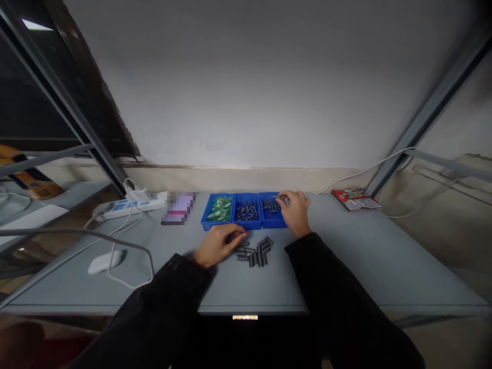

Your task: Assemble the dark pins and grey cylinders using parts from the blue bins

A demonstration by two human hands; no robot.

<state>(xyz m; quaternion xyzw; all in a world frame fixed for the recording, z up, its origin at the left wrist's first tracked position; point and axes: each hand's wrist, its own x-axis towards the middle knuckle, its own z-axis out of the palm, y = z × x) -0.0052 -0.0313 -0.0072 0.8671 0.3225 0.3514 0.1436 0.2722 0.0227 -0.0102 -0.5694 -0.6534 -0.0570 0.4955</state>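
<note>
R hand (296,211): raised over R bin; thumb + fingertips pinched tog. on one small dark cyl. (275,197), held approx. level.
L hand (219,245): palm down, fingers half curled, at near edge of bins, just beside loose cyls.; can't tell if thumb + fingers meet or grip anything.
Hands, rel.: well apart, L nearer the body, R farther fwd.
Loose cyls. (260,256): approx. a dozen, on table in front of mid & R bins; short, straight, dark grey, metallic-looking; lying at mixed angles, several side by side & touching.
R bin (273,224): blue, plastic-looking, rectangular; more dark cyls. (270,205) lying inside, partly hidden by R hand.
Mid bin (249,225): same blue; heap of tiny shiny pins (246,210), thin, metallic-looking.
L bin (205,225): same blue; green contents w/ pale, glossy bits (220,209), exact type unclear.
Table (346,266): smooth, flat, matte grey.
Sleeves (172,292): black fabric, both arms, to wrists.
R side: red packet (355,199), crinkled, glossy.
L side: white power strip (132,205), long, w/ plugs & cables.
</note>
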